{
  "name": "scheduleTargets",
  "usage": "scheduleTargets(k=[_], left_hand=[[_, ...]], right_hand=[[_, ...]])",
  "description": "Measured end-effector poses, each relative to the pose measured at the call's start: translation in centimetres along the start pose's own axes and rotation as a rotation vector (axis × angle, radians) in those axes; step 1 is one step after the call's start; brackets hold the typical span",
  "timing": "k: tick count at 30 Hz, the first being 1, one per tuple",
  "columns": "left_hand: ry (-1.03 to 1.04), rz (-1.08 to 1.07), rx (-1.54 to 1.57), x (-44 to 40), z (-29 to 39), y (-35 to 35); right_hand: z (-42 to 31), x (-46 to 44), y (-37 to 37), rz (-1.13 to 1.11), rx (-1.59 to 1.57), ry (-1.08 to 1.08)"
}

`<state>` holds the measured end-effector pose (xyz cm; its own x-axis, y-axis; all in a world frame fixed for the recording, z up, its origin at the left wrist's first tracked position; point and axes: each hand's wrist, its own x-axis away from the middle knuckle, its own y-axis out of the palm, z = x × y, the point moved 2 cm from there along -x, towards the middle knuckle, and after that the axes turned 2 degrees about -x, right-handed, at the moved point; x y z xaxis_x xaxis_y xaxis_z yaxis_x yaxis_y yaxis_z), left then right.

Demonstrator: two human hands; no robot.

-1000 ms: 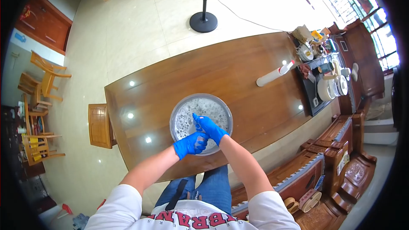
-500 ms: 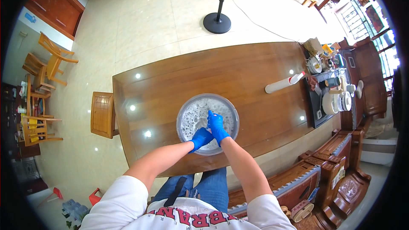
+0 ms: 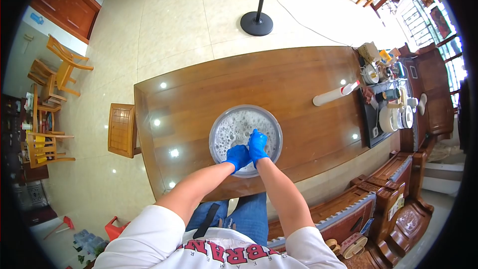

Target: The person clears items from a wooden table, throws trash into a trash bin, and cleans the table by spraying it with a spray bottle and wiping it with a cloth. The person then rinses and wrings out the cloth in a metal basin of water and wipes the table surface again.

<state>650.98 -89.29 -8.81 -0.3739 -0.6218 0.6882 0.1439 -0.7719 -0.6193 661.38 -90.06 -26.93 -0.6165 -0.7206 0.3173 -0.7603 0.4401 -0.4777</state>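
Note:
Both my hands wear blue gloves and meet over a round grey basin (image 3: pixel 216 156) of sudsy water near the table's front edge. My left hand (image 3: pixel 238 156) is closed at the lower middle of the basin, its knuckles upward. Touching it on the right, my right hand (image 3: pixel 257 145) is closed too and reaches slightly farther over the foam. Whatever the fingers hold, if anything, is hidden. White foam with bubbles (image 3: pixel 234 125) covers the water.
The basin stands on a wooden table (image 3: pixel 199 89). A white spray bottle (image 3: pixel 328 97) lies to the right, before a black tray (image 3: pixel 368 119) and crowded dishes. Beyond the table stands a fan (image 3: pixel 257 23); a stool (image 3: pixel 121 130) is at the left, a carved wooden bench (image 3: pixel 388 199) at the lower right.
My hands have shifted from crossed near the wrists to side by side, my right hand now at the right. The view has moved, so the table appears farther right.

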Motion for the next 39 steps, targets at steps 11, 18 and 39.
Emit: scheduleTargets(k=[11, 18, 39], left_hand=[[0.119, -0.21, 0.507, -1.8, -4.5, -1.7], [0.082, -0.037, 1.399, 0.7, -5.4, -3.0], [0.453, 0.064, 0.989, 13.6, 4.8, -11.3]], right_hand=[[-11.5, 6.0, -12.4, -0.917, -0.993, 0.698], [-14.5, 11.6, -13.3, -0.349, -0.334, -0.127], [-14.1, 21.2, -26.9, -0.381, -0.272, 0.071]])
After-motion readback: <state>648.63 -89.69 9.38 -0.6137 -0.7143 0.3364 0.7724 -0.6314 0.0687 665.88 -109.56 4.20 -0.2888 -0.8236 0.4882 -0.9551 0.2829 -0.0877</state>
